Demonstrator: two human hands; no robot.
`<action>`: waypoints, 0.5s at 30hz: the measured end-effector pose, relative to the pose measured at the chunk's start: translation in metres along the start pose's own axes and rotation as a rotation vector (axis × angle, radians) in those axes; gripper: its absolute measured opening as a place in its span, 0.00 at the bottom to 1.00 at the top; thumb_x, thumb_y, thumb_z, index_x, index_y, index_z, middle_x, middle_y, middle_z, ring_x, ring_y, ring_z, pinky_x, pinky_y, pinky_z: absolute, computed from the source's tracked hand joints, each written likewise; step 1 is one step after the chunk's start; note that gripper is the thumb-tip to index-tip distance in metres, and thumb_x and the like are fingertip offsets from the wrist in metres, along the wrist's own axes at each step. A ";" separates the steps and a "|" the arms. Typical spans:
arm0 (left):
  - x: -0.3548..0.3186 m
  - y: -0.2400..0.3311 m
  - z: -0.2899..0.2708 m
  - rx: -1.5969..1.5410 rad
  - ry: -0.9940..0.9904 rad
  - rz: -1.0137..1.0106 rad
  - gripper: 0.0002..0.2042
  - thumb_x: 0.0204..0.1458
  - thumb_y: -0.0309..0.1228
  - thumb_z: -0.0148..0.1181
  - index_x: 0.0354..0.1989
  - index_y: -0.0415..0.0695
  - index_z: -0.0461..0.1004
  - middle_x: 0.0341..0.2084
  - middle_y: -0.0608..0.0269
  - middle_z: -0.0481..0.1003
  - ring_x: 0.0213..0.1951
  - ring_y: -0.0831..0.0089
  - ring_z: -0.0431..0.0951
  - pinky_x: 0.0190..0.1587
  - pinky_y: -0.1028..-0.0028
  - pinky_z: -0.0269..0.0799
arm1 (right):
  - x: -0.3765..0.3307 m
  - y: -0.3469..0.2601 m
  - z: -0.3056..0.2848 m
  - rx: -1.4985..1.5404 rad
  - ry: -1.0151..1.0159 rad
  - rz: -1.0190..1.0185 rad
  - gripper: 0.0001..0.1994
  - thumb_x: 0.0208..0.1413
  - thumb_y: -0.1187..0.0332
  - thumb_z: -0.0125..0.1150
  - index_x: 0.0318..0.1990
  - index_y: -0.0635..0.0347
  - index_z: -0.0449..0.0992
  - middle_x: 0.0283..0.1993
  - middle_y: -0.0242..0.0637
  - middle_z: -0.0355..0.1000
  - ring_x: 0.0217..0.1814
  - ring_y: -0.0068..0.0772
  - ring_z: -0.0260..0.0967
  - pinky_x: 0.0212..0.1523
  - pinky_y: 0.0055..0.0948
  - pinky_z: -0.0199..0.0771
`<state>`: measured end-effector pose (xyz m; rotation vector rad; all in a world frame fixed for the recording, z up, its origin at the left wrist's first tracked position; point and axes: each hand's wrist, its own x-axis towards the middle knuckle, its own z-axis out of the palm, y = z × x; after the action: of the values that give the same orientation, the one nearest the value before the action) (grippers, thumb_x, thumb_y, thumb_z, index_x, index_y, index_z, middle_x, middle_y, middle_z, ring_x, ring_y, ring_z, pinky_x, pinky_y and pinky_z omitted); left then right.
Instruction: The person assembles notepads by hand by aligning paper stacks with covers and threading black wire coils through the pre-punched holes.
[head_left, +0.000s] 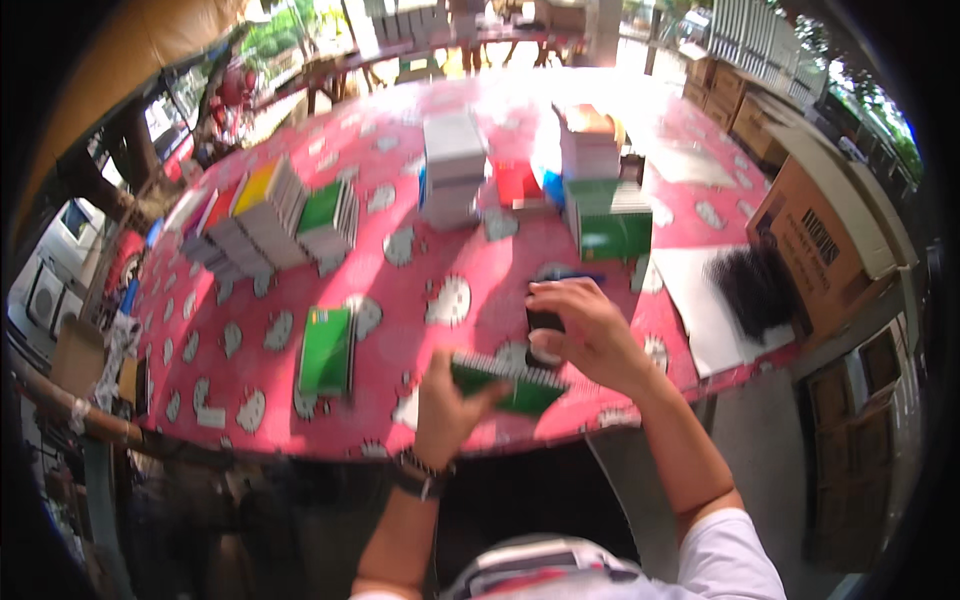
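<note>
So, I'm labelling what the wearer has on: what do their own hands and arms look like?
Both the left hand and the right hand are bare, without gloves. A dark band, perhaps a watch, circles the left wrist; blur hides its details. The right wrist shows nothing worn. A plain white sleeve ends near the right elbow, leaving that forearm uncovered.

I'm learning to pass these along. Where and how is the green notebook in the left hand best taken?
Probably take the green notebook by its free right end, coming from the right and pinching across its thickness: the left hand holds the other end. Keep below the upper long edge, where blurred stripes look like spiral binding.
</note>
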<state>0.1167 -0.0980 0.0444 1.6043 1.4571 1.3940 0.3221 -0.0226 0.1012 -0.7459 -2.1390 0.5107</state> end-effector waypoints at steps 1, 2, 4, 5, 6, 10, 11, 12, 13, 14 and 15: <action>0.011 0.018 0.006 0.133 -0.001 0.150 0.19 0.44 0.33 0.70 0.38 0.39 0.66 0.25 0.60 0.71 0.27 0.70 0.72 0.32 0.74 0.68 | -0.002 -0.019 -0.003 0.037 -0.028 0.056 0.18 0.49 0.61 0.65 0.46 0.57 0.74 0.48 0.41 0.72 0.51 0.41 0.67 0.51 0.37 0.66; 0.017 0.027 0.007 -0.055 -0.029 0.165 0.14 0.49 0.31 0.64 0.38 0.39 0.67 0.26 0.62 0.71 0.29 0.74 0.71 0.32 0.76 0.67 | -0.002 -0.033 0.001 0.094 -0.050 0.084 0.16 0.49 0.64 0.65 0.44 0.58 0.74 0.44 0.41 0.73 0.47 0.39 0.70 0.47 0.34 0.69; 0.018 0.037 0.002 -0.297 -0.113 -0.006 0.10 0.53 0.31 0.61 0.38 0.40 0.69 0.28 0.65 0.72 0.29 0.81 0.70 0.31 0.79 0.65 | -0.004 -0.039 0.003 0.179 -0.031 0.166 0.15 0.48 0.68 0.66 0.45 0.59 0.75 0.44 0.38 0.73 0.42 0.33 0.70 0.41 0.30 0.69; 0.017 0.042 0.000 -0.305 -0.102 -0.011 0.10 0.53 0.30 0.61 0.38 0.39 0.69 0.28 0.66 0.72 0.29 0.82 0.69 0.31 0.80 0.65 | -0.002 -0.041 0.002 0.214 -0.021 0.195 0.15 0.48 0.70 0.66 0.45 0.60 0.75 0.44 0.37 0.73 0.39 0.30 0.70 0.38 0.28 0.70; 0.015 0.046 0.000 -0.314 -0.091 -0.015 0.09 0.53 0.29 0.61 0.38 0.39 0.70 0.29 0.67 0.72 0.29 0.84 0.69 0.31 0.81 0.66 | -0.001 -0.045 0.001 0.225 -0.020 0.200 0.15 0.48 0.71 0.66 0.45 0.60 0.75 0.43 0.37 0.73 0.39 0.29 0.70 0.39 0.27 0.70; 0.012 0.059 0.002 -0.587 -0.093 -0.030 0.08 0.52 0.25 0.62 0.38 0.38 0.72 0.31 0.67 0.74 0.30 0.84 0.70 0.34 0.82 0.70 | -0.006 -0.051 0.001 0.288 0.054 0.158 0.14 0.48 0.73 0.64 0.44 0.61 0.74 0.38 0.38 0.72 0.37 0.32 0.71 0.38 0.29 0.71; 0.012 0.059 0.000 -0.594 -0.099 -0.020 0.08 0.51 0.24 0.62 0.38 0.37 0.72 0.31 0.66 0.74 0.31 0.83 0.71 0.35 0.82 0.71 | -0.007 -0.050 0.003 0.317 0.089 0.122 0.14 0.48 0.75 0.63 0.44 0.62 0.73 0.37 0.39 0.72 0.36 0.35 0.71 0.37 0.30 0.72; 0.012 0.058 -0.002 -0.600 -0.106 -0.009 0.08 0.51 0.23 0.62 0.38 0.37 0.73 0.31 0.66 0.75 0.31 0.82 0.72 0.36 0.81 0.73 | -0.007 -0.052 0.004 0.316 0.079 0.144 0.14 0.49 0.75 0.63 0.45 0.62 0.73 0.36 0.39 0.72 0.36 0.36 0.72 0.37 0.30 0.72; 0.012 0.057 -0.003 -0.606 -0.113 0.001 0.08 0.50 0.21 0.63 0.38 0.36 0.73 0.31 0.65 0.75 0.32 0.82 0.73 0.37 0.80 0.74 | -0.007 -0.055 0.005 0.314 0.068 0.167 0.14 0.49 0.75 0.62 0.45 0.62 0.73 0.36 0.40 0.72 0.36 0.36 0.72 0.37 0.30 0.72; 0.013 0.057 -0.004 -0.596 -0.097 0.016 0.08 0.50 0.21 0.63 0.38 0.36 0.73 0.32 0.64 0.76 0.33 0.81 0.74 0.37 0.80 0.75 | -0.006 -0.059 0.006 0.314 0.062 0.187 0.14 0.49 0.75 0.62 0.46 0.63 0.73 0.36 0.40 0.73 0.36 0.37 0.72 0.37 0.30 0.72; 0.013 0.057 -0.006 -0.586 -0.081 0.030 0.08 0.49 0.21 0.63 0.38 0.36 0.74 0.32 0.63 0.76 0.34 0.80 0.75 0.37 0.80 0.75 | -0.004 -0.061 0.005 0.286 0.087 0.132 0.14 0.50 0.75 0.61 0.46 0.62 0.73 0.36 0.41 0.73 0.36 0.38 0.72 0.37 0.31 0.71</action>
<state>0.1304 -0.1017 0.1010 1.2838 0.8628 1.5658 0.2996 -0.0717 0.1311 -0.7345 -1.8929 0.8193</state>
